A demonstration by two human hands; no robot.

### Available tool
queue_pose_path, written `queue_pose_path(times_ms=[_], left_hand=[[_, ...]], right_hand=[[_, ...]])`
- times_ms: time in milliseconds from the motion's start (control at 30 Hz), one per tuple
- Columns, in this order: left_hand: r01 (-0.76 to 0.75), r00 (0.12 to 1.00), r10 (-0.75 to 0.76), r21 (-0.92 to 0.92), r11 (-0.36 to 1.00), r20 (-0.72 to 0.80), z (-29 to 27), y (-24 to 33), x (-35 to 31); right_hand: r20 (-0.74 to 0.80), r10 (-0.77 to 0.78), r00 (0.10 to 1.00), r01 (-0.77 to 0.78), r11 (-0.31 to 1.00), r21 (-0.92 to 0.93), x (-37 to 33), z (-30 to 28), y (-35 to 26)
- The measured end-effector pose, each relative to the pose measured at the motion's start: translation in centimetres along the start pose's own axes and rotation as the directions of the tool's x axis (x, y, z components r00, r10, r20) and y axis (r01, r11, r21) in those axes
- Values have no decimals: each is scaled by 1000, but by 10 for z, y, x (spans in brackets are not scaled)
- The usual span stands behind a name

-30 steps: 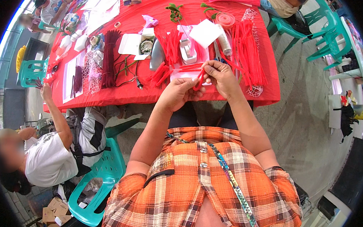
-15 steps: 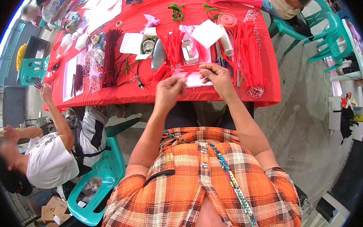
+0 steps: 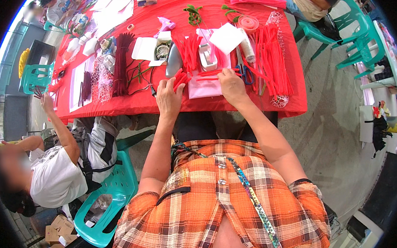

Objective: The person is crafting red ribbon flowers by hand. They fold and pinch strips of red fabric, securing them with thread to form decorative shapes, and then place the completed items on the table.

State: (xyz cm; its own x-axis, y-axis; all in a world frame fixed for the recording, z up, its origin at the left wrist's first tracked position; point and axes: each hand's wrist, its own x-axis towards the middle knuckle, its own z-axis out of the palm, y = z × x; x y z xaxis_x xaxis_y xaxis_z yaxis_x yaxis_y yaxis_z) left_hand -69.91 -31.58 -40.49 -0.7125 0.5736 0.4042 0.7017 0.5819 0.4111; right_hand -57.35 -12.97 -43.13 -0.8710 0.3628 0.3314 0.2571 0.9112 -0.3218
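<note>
Hiding their fingertips: left hand, right hand on red sticks, grip unclear.

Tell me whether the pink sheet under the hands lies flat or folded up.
Flat: the pink sheet lies spread on the red table, with both hands resting at its edges.

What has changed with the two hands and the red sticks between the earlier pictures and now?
Both hands moved apart and down onto the table. One second ago they met over the pink sheet, pinching a red stick together. Now the left hand rests on a small bunch of red sticks and the right hand touches a single red stick. The red table and the seated person kept their places.
</note>
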Motion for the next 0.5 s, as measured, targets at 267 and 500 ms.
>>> queue_pose_path(times_ms=[267,500], left_hand=[[-201,969,196,-22,979,-147,-3,8,4],[-345,913,408,-558,755,-11,-8,74,-9]], right_hand=[[224,581,783,-411,212,887,-2,-28,-2],[744,182,643,-357,-789,501,-16,-42,-15]])
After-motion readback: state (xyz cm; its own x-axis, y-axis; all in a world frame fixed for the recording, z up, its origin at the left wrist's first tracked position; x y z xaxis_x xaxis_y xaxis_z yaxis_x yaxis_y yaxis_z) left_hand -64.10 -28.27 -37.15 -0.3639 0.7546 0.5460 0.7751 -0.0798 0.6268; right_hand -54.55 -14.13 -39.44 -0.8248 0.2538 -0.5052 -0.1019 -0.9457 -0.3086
